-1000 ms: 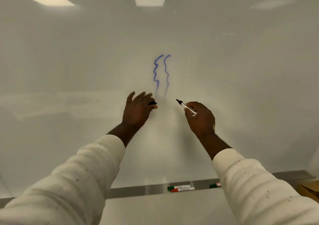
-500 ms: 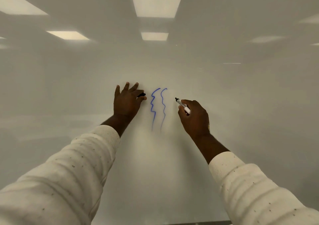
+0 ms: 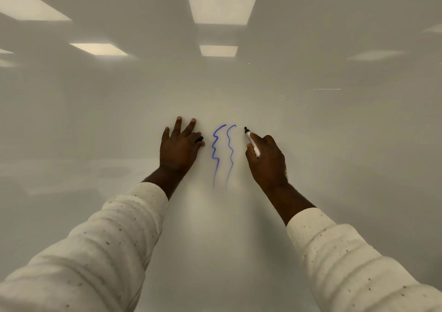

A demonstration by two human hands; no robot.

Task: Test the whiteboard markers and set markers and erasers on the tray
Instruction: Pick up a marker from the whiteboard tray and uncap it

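My right hand (image 3: 266, 158) grips an uncapped white marker (image 3: 251, 142) with a black tip, and the tip points up-left, close to the whiteboard (image 3: 334, 168). Two wavy blue lines (image 3: 222, 154) run down the board between my hands. My left hand (image 3: 179, 145) rests against the board left of the lines, fingers spread, pinching a small black marker cap (image 3: 199, 139) between thumb and forefinger. The tray, the other markers and any erasers are out of view.
The whiteboard fills the whole view and mirrors several ceiling light panels (image 3: 221, 5). My white sleeves (image 3: 95, 252) reach in from both lower corners.
The camera has tilted upward, so the tray with its markers has dropped out of view. My right hand has risen with the marker tip beside the top of the blue lines.
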